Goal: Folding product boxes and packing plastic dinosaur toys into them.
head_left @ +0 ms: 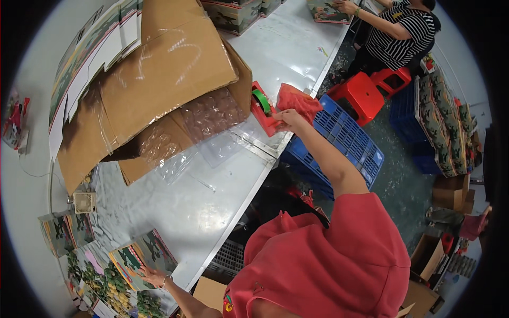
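At the table's near left, my left hand rests with fingers stretched out against a camouflage-patterned box. My right arm reaches far forward to a red tape dispenser that carries a green roll. My right hand is closed, with its fingertips at the dispenser's right edge. Whatever is pinched there, if anything, is too small to make out. A crumpled red cloth lies just beyond this hand.
A big open cardboard carton with clear plastic trays covers the table's far left. Blue crates and red stools stand beyond the right edge. Small plants crowd the near left. A person in stripes handles a box opposite.
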`<action>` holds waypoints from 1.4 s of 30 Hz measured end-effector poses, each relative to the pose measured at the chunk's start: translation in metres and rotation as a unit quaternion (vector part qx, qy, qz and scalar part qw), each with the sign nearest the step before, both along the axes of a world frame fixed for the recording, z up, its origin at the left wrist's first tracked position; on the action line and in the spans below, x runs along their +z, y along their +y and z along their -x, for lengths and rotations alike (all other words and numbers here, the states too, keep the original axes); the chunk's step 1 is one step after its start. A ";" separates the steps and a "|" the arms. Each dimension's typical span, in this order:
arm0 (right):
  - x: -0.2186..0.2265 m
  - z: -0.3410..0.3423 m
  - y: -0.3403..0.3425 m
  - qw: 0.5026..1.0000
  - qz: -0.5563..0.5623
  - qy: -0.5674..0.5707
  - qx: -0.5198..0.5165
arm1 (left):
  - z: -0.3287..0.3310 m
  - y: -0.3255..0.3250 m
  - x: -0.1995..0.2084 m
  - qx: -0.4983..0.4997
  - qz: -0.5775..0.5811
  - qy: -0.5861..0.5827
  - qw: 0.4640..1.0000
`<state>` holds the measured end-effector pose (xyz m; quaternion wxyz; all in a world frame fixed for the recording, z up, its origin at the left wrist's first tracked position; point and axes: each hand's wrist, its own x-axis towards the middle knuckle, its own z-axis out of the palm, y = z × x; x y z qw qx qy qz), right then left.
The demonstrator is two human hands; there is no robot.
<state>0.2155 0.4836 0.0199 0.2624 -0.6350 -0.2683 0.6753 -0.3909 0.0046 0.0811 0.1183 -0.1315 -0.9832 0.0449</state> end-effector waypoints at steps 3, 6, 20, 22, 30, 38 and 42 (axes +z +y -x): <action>0.004 0.007 -0.011 0.992 -0.027 0.111 -0.060 | 0.015 -0.019 -0.010 0.026 -0.045 0.028 0.998; -0.018 -0.009 -0.043 0.963 -0.135 0.198 -0.121 | 0.004 0.001 -0.001 0.054 -0.086 -0.043 0.994; -0.078 -0.012 -0.064 0.930 -0.305 -0.046 -0.199 | -0.014 0.019 0.014 0.113 -0.097 -0.036 0.988; -0.059 0.011 -0.091 0.955 -0.208 0.054 -0.205 | -0.007 -0.013 0.018 -0.083 -0.106 0.042 0.990; 0.075 0.276 -0.202 0.877 -0.112 0.154 0.440 | -0.009 -0.023 0.001 -0.233 -0.203 0.064 0.949; 0.138 0.508 -0.333 0.776 -0.151 0.251 0.558 | -0.043 -0.007 0.029 -0.227 -0.252 0.115 0.934; 0.117 0.537 -0.357 0.805 -0.137 0.176 0.549 | -0.045 0.001 0.021 -0.158 -0.293 0.066 0.940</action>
